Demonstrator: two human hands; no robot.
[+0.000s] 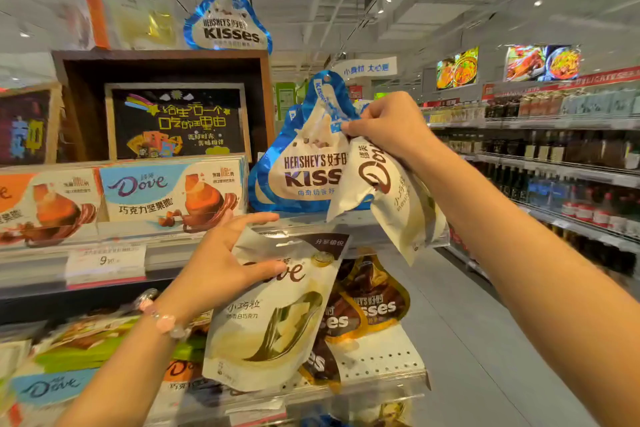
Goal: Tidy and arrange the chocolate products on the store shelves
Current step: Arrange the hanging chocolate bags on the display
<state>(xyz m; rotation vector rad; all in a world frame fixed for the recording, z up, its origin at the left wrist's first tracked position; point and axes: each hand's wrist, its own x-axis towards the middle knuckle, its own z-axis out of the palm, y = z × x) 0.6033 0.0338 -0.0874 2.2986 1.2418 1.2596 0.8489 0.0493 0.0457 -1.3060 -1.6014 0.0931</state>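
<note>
Restocking under way: my left hand [221, 263] holds one white pouch [270, 315], right hand [388, 128] pinches another [391, 198]; next, seat both on the shelf [346, 218].

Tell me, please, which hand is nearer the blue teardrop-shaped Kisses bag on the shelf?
Right. The right hand touches the blue teardrop-shaped Kisses bag near its top; the left hand is below it, holding a cream Dove pouch.
</note>
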